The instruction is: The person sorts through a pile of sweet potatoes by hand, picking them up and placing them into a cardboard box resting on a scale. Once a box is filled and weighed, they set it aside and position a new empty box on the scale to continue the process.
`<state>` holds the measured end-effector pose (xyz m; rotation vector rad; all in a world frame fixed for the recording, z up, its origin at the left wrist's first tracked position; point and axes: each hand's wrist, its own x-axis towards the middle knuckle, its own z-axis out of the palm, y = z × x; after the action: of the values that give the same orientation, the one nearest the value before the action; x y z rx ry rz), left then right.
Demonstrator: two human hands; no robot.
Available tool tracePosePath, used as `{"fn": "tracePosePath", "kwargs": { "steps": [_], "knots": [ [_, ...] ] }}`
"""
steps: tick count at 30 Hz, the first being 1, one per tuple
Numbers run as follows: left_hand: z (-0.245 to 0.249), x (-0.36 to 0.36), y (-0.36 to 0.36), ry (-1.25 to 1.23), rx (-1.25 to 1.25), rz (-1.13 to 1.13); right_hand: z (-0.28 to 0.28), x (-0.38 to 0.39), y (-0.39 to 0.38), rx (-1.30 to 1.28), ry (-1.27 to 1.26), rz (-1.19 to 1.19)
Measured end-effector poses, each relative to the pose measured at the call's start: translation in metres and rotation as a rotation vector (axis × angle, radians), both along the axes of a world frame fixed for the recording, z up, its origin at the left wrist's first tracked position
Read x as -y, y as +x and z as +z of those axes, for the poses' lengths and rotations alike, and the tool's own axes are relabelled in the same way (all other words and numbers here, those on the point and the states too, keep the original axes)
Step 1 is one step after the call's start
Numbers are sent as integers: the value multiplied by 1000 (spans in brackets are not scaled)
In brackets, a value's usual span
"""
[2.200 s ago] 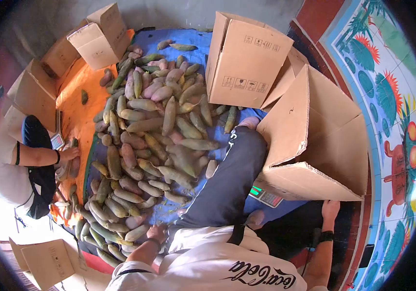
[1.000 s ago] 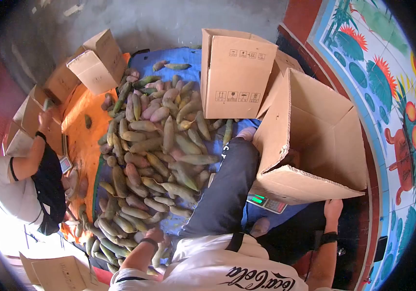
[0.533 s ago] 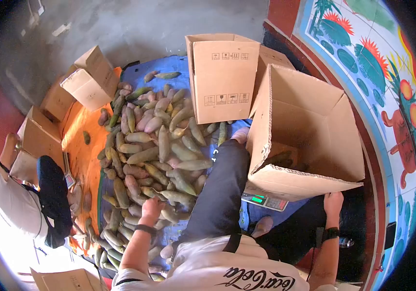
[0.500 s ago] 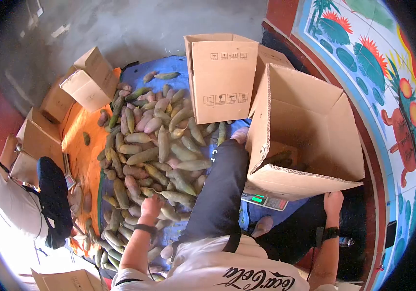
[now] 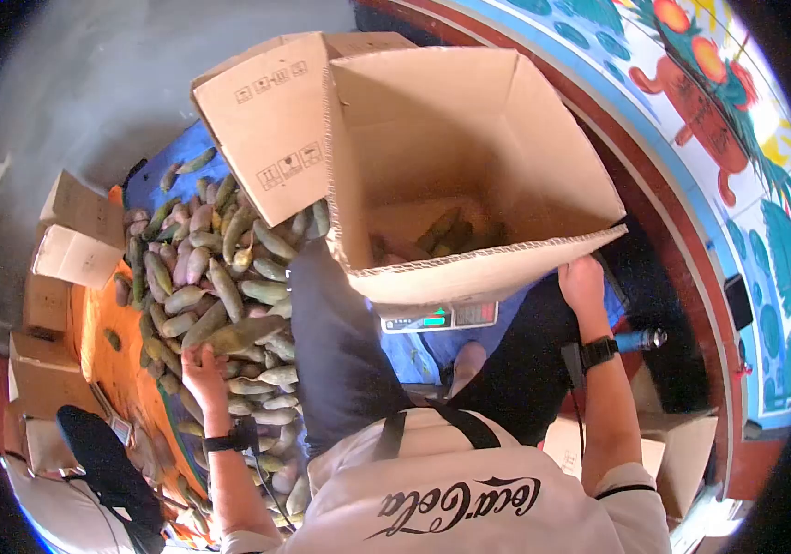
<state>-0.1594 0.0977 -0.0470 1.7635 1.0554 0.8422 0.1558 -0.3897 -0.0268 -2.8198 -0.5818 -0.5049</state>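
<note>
Roughly early stage for the open box: several vegetables lie at its bottom, well below the rim. Box sits over the lit scale; looks supported by it, but contact is hidden. Can't read the weight.

Left hand: fingers closed around one end of a long green vegetable, over the pile, outside the box. That one isn't in yet. Right hand: fingers curled at the box's near right corner; can't tell if they grip the cardboard or just touch it.

Remaining outside: large heap on the blue sheet, left of the box. By eye, far more outside than in.

Also around: printed box beside the open one; smaller carton by the orange sheet; another person at far left, hands not visible. Contents of the printed box: can't tell.
</note>
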Motion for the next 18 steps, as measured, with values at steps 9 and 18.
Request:
{"fn": "tracePosePath", "kwargs": {
  "steps": [9,18],
  "knots": [
    [83,23,36,193,247,51,-4,4,2,-10,-6,-16],
    [169,90,91,368,713,-184,-3,1,2,-2,27,-30]
  ]
}}
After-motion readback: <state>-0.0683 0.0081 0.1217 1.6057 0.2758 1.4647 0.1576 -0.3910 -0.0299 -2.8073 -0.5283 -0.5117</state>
